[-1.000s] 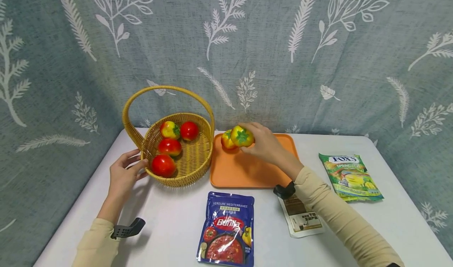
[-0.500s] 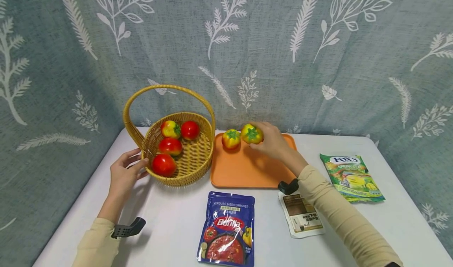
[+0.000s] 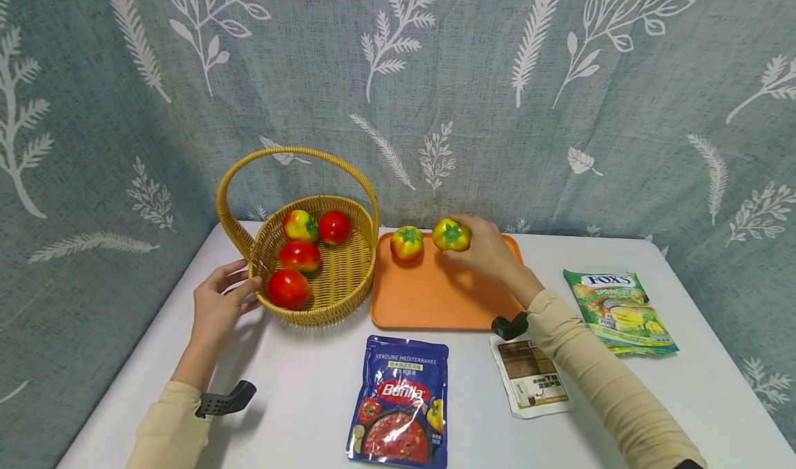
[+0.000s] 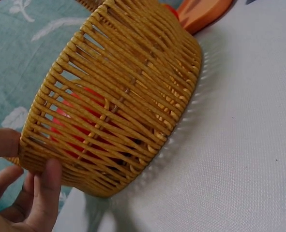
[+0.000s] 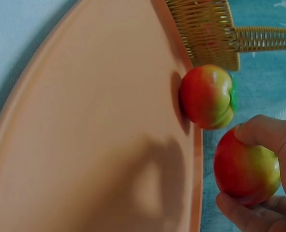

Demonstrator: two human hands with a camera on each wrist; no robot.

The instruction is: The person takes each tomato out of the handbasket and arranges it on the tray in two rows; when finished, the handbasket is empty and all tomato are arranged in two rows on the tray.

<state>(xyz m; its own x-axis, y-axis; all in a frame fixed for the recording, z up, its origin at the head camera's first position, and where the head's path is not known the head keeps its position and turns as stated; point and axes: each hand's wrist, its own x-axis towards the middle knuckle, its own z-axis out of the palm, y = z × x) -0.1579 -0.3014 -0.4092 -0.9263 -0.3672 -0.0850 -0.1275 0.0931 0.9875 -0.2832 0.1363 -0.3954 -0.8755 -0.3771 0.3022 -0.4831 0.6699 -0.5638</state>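
Observation:
My right hand [image 3: 488,248] holds a red-and-yellow tomato [image 3: 452,235] between thumb and fingers, its green leafy top toward the head camera. In the right wrist view this tomato [image 5: 244,169] hangs above the orange tray [image 5: 84,96], its shadow falling apart from it. A second similar tomato [image 3: 407,244] sits at the tray's back left corner. My left hand [image 3: 218,303] grips the left rim of the wicker basket [image 3: 338,275], thumb and fingers at its edge. Inside lie several red and red-yellow fruits, including a red one [image 3: 288,289] near the front.
The basket's tall handle [image 3: 298,152] arches above it, close to the patterned curtain. In front lie a blue sauce pouch [image 3: 398,400] and a brown-and-white packet [image 3: 531,379], partly under my right forearm. A green candy bag [image 3: 620,311] lies at the right.
My right hand has carried its tomato rightward over the tray, away from the second tomato, which stands at the back left corner fully visible. The left hand and basket stay put.

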